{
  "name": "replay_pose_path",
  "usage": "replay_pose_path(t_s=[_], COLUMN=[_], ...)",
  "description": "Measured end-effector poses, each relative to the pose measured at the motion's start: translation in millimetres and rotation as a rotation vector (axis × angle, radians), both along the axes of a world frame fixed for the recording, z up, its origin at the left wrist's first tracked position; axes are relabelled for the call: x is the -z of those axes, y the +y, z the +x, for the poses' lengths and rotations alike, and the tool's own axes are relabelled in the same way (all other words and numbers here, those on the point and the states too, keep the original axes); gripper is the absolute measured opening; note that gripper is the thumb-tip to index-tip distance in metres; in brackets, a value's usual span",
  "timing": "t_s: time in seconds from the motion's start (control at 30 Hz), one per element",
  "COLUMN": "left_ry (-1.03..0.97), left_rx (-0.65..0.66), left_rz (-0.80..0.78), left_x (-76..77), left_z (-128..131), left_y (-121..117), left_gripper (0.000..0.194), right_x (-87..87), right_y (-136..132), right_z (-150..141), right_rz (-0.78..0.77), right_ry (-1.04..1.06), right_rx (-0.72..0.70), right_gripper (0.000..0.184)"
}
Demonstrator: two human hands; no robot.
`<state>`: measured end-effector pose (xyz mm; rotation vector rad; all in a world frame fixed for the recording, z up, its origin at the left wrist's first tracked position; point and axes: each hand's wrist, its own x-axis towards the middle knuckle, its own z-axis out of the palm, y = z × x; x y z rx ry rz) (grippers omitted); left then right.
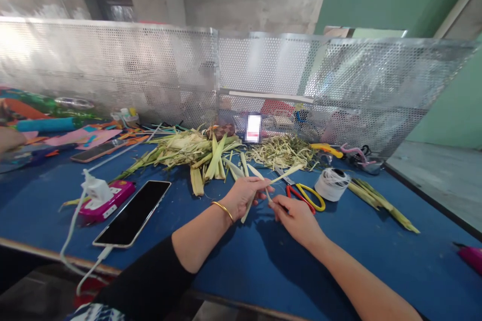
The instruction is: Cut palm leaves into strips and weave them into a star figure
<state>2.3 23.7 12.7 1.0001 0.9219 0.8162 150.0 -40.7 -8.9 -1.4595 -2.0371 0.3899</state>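
My left hand [244,195], with a gold bangle at the wrist, is closed on several pale corn husk strips [286,174] that fan out from its fingers. Close on its right, my right hand [291,215] pinches the lower end of one husk strip. Both hands are above the blue table. Just beyond the right hand lie scissors [311,198] with red and yellow handles, their blades pointing away to the left. A spool of white thread [332,184] stands to the right of them.
Piles of husks [181,150] and shredded husk [282,151] lie along the perforated metal screen [150,70]. A charging phone [133,214] and a magenta power strip [109,205] are at left. A husk bundle [384,205] lies right. Another person's hand [10,139] shows far left.
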Motion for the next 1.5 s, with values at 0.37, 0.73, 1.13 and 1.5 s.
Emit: replay_pose_path(t_s=[0.37,0.73,1.13,1.5], left_ry=[0.294,0.370,-0.092,-0.352], left_rx=[0.174,0.327,-0.022,-0.130], left_rz=[0.358,0.203,-0.247,-0.374], left_x=[0.7,6.1,1.7,-0.8], left_z=[11,22,18,21], left_y=[-19,-29,-10,-17], left_gripper=[0.019,0.030,0.016,0.022], right_x=[-21.1,-18.2,-14.1,0.2], right_y=[10,13,-6,-3], right_z=[24,19,-1,-6], right_rz=[0.320,-0.029,0.740,0.681], right_ry=[-0.066,0.584,-0.393,-0.485], right_rx=[0.245,0.140,0.101,0.038], right_gripper=[0.033,0.024,0.015,0.022])
